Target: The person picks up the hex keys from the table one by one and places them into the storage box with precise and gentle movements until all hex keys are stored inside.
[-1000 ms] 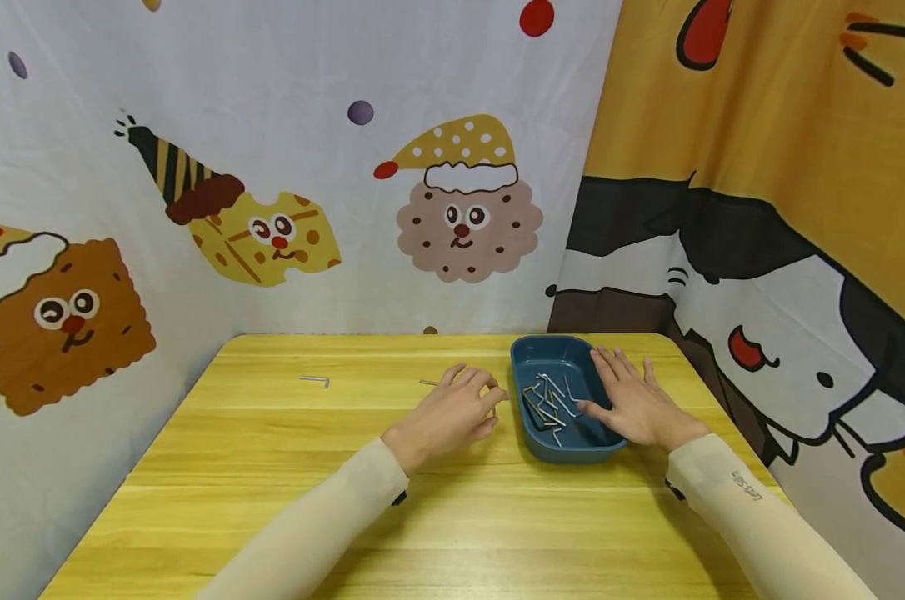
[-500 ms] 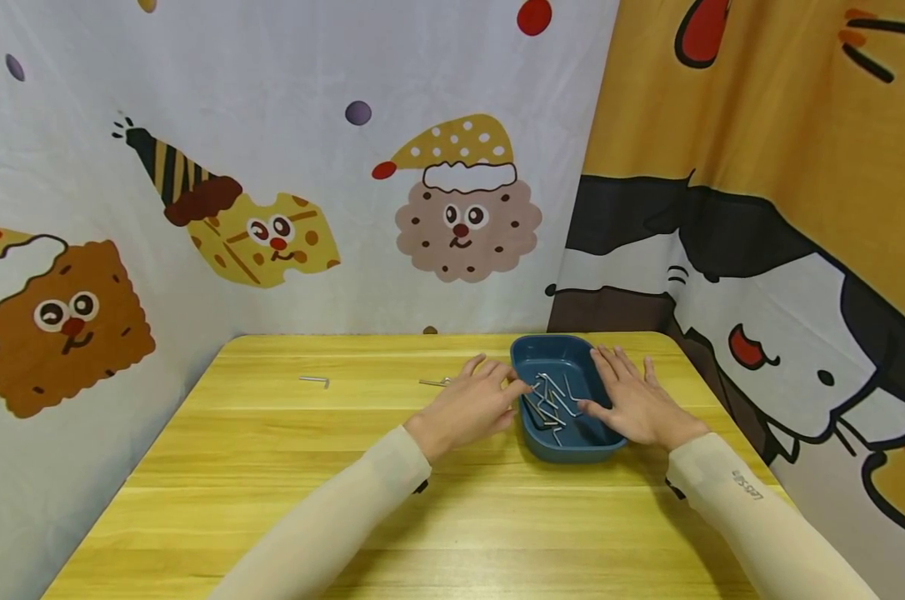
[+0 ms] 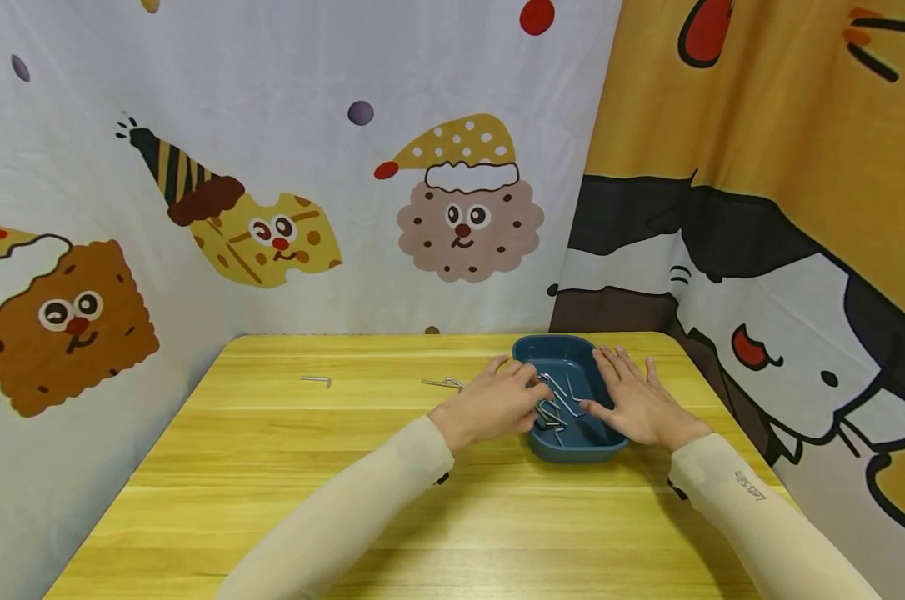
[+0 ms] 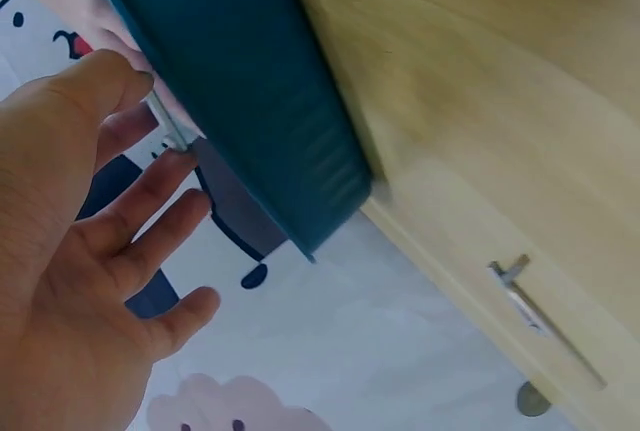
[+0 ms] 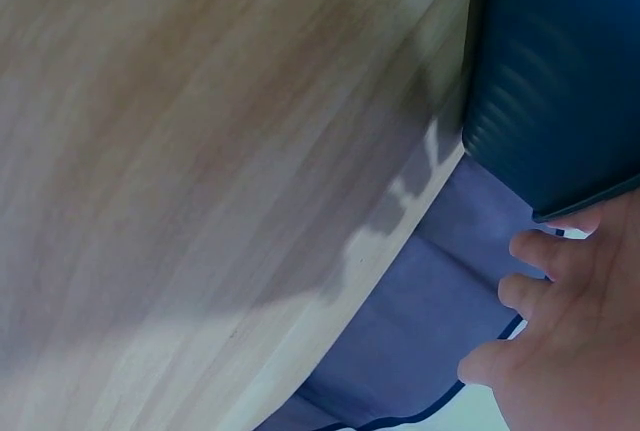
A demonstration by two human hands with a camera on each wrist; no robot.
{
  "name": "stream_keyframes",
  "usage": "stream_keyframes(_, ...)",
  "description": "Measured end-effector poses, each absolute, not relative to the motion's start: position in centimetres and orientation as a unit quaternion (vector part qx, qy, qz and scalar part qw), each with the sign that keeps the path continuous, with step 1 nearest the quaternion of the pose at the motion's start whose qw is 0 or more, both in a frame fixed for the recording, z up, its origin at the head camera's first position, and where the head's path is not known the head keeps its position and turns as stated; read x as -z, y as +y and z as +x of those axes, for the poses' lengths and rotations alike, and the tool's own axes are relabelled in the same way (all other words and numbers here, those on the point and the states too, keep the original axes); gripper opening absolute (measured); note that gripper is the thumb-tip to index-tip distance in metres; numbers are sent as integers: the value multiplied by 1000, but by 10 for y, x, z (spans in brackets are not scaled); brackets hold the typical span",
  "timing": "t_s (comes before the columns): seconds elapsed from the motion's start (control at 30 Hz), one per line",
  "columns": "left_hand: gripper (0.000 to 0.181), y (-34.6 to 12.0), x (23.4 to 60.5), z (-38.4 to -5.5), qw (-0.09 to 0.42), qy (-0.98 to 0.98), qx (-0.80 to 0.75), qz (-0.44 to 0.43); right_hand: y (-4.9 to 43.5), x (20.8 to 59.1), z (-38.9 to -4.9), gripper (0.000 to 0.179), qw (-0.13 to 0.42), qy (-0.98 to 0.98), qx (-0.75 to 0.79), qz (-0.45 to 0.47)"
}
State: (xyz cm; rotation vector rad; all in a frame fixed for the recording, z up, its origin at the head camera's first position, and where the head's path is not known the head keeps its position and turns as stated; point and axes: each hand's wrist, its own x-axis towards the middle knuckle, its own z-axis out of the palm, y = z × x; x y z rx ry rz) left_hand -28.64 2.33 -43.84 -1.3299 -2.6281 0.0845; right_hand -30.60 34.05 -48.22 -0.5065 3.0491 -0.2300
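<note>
The blue plastic box point(image 3: 572, 454) stands at the right of the table, with several L-shaped hex keys point(image 3: 553, 385) lying loose in it. My left hand point(image 3: 490, 404) is over the box's left rim. In the left wrist view, its thumb and index finger pinch a small silver hex key point(image 4: 165, 121), while the other fingers spread away. My right hand point(image 3: 640, 404) rests with spread fingers on the box's right rim, its thumb reaching over the inside. Part of the box's left side is hidden behind the left hand.
One hex key point(image 3: 316, 379) lies on the wooden table point(image 3: 310, 500) at the back left. More hex-key metal point(image 3: 441, 383) lies behind the left wrist, partly hidden; pieces seem to overlap there. A printed curtain point(image 3: 295, 83) hangs along the table's back edge.
My left hand has moved right, from beside the box to over its left rim, uncovering more of the metal behind it on the table. My right hand has stayed on the rim.
</note>
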Motion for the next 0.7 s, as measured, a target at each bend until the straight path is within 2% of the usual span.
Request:
stream_keyframes(0.37,40,41,431,-285,30,-887,-38,-460,340,481,-305,108,24,983,79,-163)
stream_keyframes(0.7,38,47,429,-283,14,-886,-40,-461,341,481,-305,108,23,983,79,-164)
